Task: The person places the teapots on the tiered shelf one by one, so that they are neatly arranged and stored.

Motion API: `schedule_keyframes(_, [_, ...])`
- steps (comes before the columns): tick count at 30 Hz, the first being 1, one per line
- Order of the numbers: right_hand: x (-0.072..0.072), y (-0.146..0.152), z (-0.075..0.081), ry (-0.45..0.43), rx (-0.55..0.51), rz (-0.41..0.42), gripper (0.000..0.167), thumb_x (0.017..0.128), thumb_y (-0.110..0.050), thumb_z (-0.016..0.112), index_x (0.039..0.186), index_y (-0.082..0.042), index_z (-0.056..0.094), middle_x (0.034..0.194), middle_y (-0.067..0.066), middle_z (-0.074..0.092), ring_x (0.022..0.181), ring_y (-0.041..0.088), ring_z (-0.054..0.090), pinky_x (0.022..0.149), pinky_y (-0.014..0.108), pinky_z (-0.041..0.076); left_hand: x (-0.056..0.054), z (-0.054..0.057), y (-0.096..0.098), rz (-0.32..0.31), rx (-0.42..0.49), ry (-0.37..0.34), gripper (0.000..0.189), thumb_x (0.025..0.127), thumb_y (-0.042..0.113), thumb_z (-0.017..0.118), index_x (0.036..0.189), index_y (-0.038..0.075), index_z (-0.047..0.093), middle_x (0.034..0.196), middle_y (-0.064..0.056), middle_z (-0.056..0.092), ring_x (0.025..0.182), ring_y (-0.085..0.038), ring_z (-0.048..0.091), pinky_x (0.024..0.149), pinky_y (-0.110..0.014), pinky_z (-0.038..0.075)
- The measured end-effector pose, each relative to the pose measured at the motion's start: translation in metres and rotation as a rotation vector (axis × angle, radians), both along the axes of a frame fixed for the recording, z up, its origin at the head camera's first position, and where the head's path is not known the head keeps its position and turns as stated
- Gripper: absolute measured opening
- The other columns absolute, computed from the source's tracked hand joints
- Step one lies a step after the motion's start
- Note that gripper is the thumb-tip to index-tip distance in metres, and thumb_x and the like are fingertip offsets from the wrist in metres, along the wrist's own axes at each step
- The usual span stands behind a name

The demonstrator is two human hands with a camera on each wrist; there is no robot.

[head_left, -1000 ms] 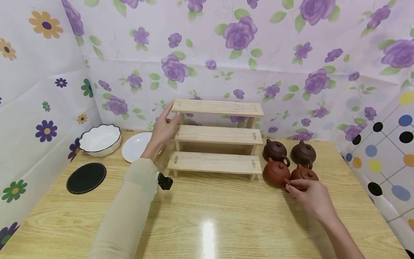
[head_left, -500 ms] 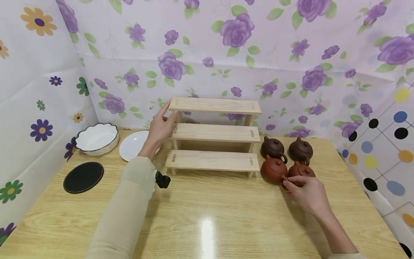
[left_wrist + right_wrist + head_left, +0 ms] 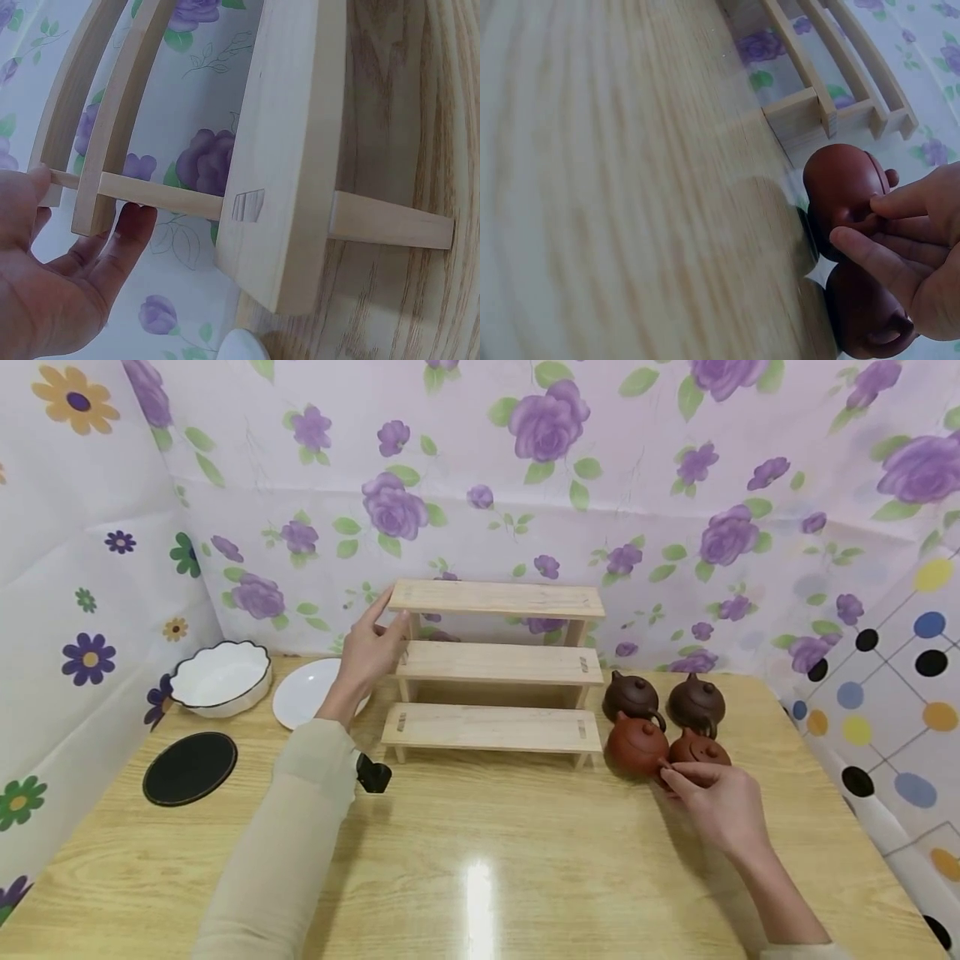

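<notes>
A three-tier wooden shelf (image 3: 491, 727) stands at the middle of the table against the back cloth. My left hand (image 3: 369, 652) grips its upper left end, thumb at the front and fingers round the side, as the left wrist view shows. At the right, my right hand (image 3: 718, 806) pinches the handle of a reddish-brown teapot (image 3: 636, 747) between thumb and fingers. That teapot (image 3: 844, 180) is upright beside the shelf's right end. Another reddish teapot (image 3: 701, 748) sits partly hidden behind the right hand. Two dark brown teapots (image 3: 630, 696) stand behind them.
On the left are a white scalloped bowl (image 3: 222, 679), a white plate (image 3: 300, 695) partly behind the left arm, and a black round mat (image 3: 191, 768). Flowered cloth (image 3: 480, 460) hangs behind the wooden table (image 3: 420, 860); dotted cloth (image 3: 885, 743) hangs on the right.
The head view has shifted slightly. My left hand stays on the shelf, and my right hand stays at the teapot's handle. Any small lift of the teapot is hard to tell.
</notes>
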State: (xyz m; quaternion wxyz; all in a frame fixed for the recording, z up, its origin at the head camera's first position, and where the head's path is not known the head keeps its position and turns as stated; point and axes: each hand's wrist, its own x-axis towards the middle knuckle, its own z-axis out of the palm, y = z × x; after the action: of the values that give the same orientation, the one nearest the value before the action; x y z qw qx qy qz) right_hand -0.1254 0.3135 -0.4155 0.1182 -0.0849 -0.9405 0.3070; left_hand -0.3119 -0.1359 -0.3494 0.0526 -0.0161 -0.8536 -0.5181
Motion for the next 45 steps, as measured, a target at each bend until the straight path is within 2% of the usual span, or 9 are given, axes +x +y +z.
schedule_keyframes(7, [-0.003,-0.004,0.004,0.015,-0.075,0.013,0.028,0.097,-0.029,0.079,0.109,-0.004,0.084,0.081,0.006,0.081,0.071,0.012,0.076,0.064,0.013,0.05,0.001,0.003,-0.003,0.026,0.004,0.008,0.06,0.11,0.051,0.049,0.166,0.045,0.028,0.111,-0.015,0.066,0.088,-0.019,0.059,0.068,-0.029,0.049])
schedule_keyframes(12, [-0.001,-0.003,0.009,0.015,-0.086,0.005,0.03,0.099,-0.029,0.077,0.111,-0.003,0.083,0.081,0.007,0.081,0.069,0.007,0.075,0.064,0.012,0.05,0.001,0.0,-0.001,0.022,-0.009,0.031,0.059,0.11,0.05,0.048,0.166,0.044,0.029,0.104,-0.013,0.066,0.084,-0.018,0.059,0.066,-0.029,0.05])
schedule_keyframes(22, [0.004,0.008,0.036,0.022,-0.271,0.034,0.036,0.104,-0.02,0.069,0.124,0.01,0.073,0.113,0.031,0.075,0.071,-0.002,0.075,0.067,0.022,0.061,-0.001,-0.004,0.005,0.006,-0.019,0.056,0.059,0.111,0.046,0.049,0.166,0.042,0.03,0.096,-0.012,0.065,0.077,-0.019,0.058,0.063,-0.03,0.049])
schedule_keyframes(25, [0.002,0.012,0.044,0.027,-0.263,0.043,0.039,0.106,-0.024,0.068,0.127,0.008,0.073,0.107,0.023,0.079,0.072,-0.001,0.076,0.067,0.023,0.062,0.0,-0.004,0.005,0.003,-0.023,0.052,0.059,0.111,0.046,0.048,0.167,0.042,0.03,0.098,-0.013,0.065,0.079,-0.02,0.058,0.064,-0.032,0.05])
schedule_keyframes(31, [0.001,0.02,0.057,0.037,-0.249,0.049,0.042,0.106,-0.031,0.067,0.129,0.004,0.074,0.087,-0.007,0.082,0.073,-0.002,0.075,0.064,0.021,0.06,-0.001,-0.004,0.005,0.005,-0.024,0.043,0.059,0.111,0.047,0.048,0.166,0.043,0.029,0.099,-0.013,0.064,0.081,-0.02,0.057,0.066,-0.032,0.05])
schedule_keyframes(35, [-0.001,0.019,0.065,0.049,-0.114,0.019,0.045,0.104,-0.043,0.067,0.128,-0.006,0.077,0.102,0.009,0.082,0.075,-0.014,0.063,0.053,0.025,0.051,-0.002,-0.005,0.004,0.002,-0.023,0.047,0.059,0.111,0.048,0.048,0.167,0.043,0.028,0.095,-0.011,0.062,0.079,-0.02,0.056,0.066,-0.032,0.05])
schedule_keyframes(38, [-0.004,0.015,0.071,0.057,-0.081,0.016,0.046,0.104,-0.047,0.066,0.128,-0.01,0.078,0.105,0.014,0.081,0.072,-0.01,0.064,0.05,0.027,0.048,-0.002,-0.005,0.004,0.007,-0.026,0.054,0.06,0.111,0.048,0.049,0.167,0.043,0.029,0.094,-0.011,0.062,0.078,-0.02,0.056,0.066,-0.033,0.05])
schedule_keyframes(42, [-0.012,0.007,0.078,0.048,-0.175,0.064,0.048,0.104,-0.044,0.066,0.132,-0.006,0.075,0.089,0.001,0.083,0.072,0.001,0.075,0.06,0.022,0.058,-0.001,-0.004,0.002,0.014,-0.028,0.057,0.059,0.11,0.048,0.049,0.166,0.044,0.029,0.096,-0.012,0.063,0.08,-0.021,0.057,0.066,-0.033,0.05])
schedule_keyframes(45, [-0.02,-0.002,0.085,0.063,-0.258,0.116,0.046,0.105,-0.038,0.067,0.133,-0.002,0.073,0.087,-0.009,0.081,0.077,-0.001,0.076,0.066,0.023,0.062,-0.001,-0.004,0.001,0.022,-0.031,0.055,0.06,0.11,0.049,0.049,0.166,0.044,0.029,0.098,-0.014,0.065,0.081,-0.022,0.058,0.067,-0.033,0.05])
